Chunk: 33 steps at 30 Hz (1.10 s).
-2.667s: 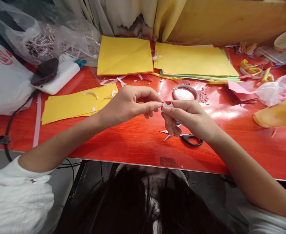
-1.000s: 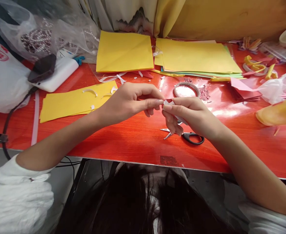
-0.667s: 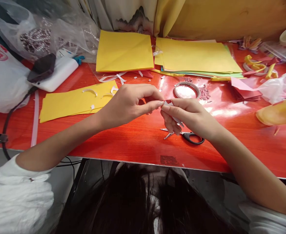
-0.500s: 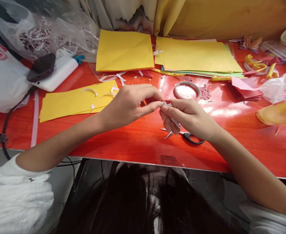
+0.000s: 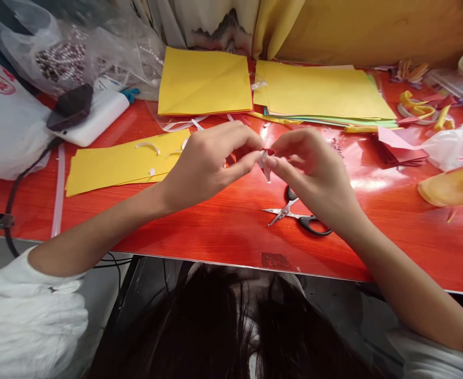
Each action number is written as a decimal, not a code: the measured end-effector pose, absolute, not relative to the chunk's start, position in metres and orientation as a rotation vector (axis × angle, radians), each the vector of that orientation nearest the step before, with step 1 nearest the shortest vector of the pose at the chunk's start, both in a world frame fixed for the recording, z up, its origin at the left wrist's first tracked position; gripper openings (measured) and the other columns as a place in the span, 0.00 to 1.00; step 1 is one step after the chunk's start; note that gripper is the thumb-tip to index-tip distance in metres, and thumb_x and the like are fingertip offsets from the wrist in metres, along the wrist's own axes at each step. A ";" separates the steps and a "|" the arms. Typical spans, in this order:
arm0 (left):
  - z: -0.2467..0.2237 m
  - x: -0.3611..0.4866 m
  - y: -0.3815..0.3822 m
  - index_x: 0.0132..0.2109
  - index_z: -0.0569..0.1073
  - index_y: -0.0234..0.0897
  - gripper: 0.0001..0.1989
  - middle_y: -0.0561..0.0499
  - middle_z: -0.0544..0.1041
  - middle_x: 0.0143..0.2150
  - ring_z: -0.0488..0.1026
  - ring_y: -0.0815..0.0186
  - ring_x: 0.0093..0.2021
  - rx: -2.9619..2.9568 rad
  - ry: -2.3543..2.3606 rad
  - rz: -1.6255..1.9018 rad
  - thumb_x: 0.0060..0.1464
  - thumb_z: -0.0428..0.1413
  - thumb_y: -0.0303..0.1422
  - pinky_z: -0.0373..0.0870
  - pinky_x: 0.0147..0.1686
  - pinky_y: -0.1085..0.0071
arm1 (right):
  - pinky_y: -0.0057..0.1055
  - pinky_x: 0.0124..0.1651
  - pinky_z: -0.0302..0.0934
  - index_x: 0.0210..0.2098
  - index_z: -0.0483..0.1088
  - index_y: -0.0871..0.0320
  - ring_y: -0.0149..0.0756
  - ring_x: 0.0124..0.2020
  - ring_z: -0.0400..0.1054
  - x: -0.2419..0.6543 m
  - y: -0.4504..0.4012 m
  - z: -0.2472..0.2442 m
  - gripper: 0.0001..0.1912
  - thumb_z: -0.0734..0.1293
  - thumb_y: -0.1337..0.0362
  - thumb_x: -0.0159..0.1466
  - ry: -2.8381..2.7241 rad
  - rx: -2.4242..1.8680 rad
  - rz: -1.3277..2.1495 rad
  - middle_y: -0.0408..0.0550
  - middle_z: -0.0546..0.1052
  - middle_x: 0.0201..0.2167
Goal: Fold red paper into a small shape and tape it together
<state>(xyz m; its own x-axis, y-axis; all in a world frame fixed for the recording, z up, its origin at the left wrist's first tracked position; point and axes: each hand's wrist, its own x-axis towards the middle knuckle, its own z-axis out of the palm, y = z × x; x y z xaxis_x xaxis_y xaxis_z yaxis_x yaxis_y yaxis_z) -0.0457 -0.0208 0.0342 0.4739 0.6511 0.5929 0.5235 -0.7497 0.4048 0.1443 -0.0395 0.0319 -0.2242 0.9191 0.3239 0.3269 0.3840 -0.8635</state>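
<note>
A small folded piece of paper (image 5: 265, 160), white on one side and red on the other, is held between both hands above the table. My left hand (image 5: 215, 158) pinches its left side between thumb and fingers. From the right, my right hand (image 5: 312, 171) pinches the same paper with thumb and forefinger, its other fingers curled behind. Below the right hand lie scissors (image 5: 284, 212) with black handles, blades parted, partly covered by that hand. The paper's exact folded shape is too small to make out.
Yellow paper strips (image 5: 113, 166) lie left of my hands, with yellow sheets (image 5: 208, 81) and another stack (image 5: 326, 92) behind. A power bank (image 5: 97, 118) with a dark device on it sits left. Pink paper (image 5: 403, 145) and a yellow cup (image 5: 452, 184) are at right.
My right hand has shifted its grip and risen, its fingers no longer curled under the paper. More of the scissors shows, and the tape ring is now hidden behind that hand.
</note>
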 end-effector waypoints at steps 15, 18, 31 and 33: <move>0.014 -0.039 -0.024 0.38 0.69 0.37 0.08 0.51 0.74 0.34 0.70 0.71 0.35 2.639 0.947 1.345 0.64 0.46 0.32 0.68 0.37 0.71 | 0.32 0.41 0.73 0.35 0.74 0.59 0.33 0.34 0.75 0.136 -0.052 0.032 0.08 0.67 0.60 0.62 -1.619 -1.094 1.009 0.45 0.78 0.31; 0.013 -0.039 -0.026 0.37 0.70 0.37 0.07 0.51 0.74 0.33 0.70 0.72 0.33 2.652 0.950 1.386 0.63 0.48 0.30 0.69 0.33 0.72 | 0.33 0.40 0.74 0.34 0.74 0.60 0.34 0.32 0.76 0.134 -0.053 0.032 0.09 0.67 0.60 0.63 -1.600 -1.086 1.043 0.46 0.78 0.30; 0.020 -0.037 -0.028 0.35 0.73 0.37 0.05 0.54 0.75 0.31 0.72 0.73 0.30 2.318 1.033 1.314 0.57 0.53 0.28 0.70 0.30 0.75 | 0.31 0.38 0.74 0.33 0.73 0.60 0.32 0.31 0.75 0.137 -0.049 0.030 0.04 0.65 0.70 0.62 -1.556 -1.016 1.086 0.44 0.77 0.28; 0.023 -0.037 -0.028 0.35 0.73 0.37 0.04 0.54 0.75 0.32 0.73 0.72 0.30 2.235 1.046 1.293 0.57 0.53 0.29 0.70 0.30 0.74 | 0.32 0.37 0.74 0.33 0.73 0.61 0.33 0.31 0.75 0.137 -0.049 0.031 0.04 0.65 0.70 0.62 -1.545 -1.021 1.117 0.44 0.77 0.27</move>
<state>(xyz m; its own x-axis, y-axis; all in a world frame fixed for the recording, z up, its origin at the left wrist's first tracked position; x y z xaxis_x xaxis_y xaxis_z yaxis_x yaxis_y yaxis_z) -0.0372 -0.0282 0.0225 0.3096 0.7451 0.5908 0.4219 -0.6644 0.6169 0.1373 -0.0487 0.0312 -0.2110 0.9541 0.2127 0.0972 0.2370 -0.9666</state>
